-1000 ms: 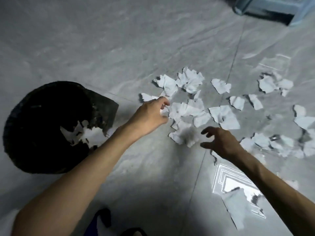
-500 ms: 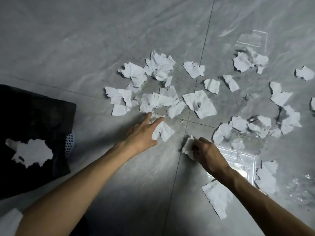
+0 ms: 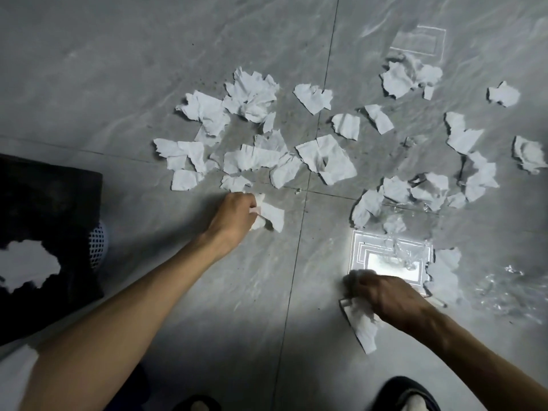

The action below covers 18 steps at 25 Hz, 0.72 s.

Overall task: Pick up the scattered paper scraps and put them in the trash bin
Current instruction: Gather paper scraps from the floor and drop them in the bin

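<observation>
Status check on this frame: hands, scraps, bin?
Left hand shut on scrap. Right hand shut on scrap. Most scraps on floor. Bin at left, path unobstructed.

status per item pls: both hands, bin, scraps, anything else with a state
left hand: closed on a white paper scrap at floor level
right hand: closed on crumpled scraps, blurred
trash bin: open, black liner, white paper already inside
scattered paper scraps: most lying loose on the floor, torn and creased
clear plastic wrap: crumpled on the floor at right
</observation>
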Tool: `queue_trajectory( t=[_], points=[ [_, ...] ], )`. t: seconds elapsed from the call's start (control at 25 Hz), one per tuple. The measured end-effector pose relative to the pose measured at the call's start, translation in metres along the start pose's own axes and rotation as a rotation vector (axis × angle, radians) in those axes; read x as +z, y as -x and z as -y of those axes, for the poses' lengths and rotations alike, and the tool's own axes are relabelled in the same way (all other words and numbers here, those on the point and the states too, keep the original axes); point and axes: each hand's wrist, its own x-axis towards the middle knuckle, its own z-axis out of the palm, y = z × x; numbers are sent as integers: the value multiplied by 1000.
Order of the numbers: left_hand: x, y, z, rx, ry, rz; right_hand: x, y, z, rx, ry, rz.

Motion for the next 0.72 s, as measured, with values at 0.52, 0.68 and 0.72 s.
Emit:
queue_trajectory(
  t=[0.52, 0.68, 0.72],
  points=[
    [-233, 90, -38, -58, 362, -345, -138, -65, 194, -58, -849, -472],
    [-297, 147, 18, -95, 341, -584, -157, -72, 290, -245, -960, -363],
    [-303, 156, 38, -148, 352, -613, -159, -74, 310, -298, -977, -319]
  ],
)
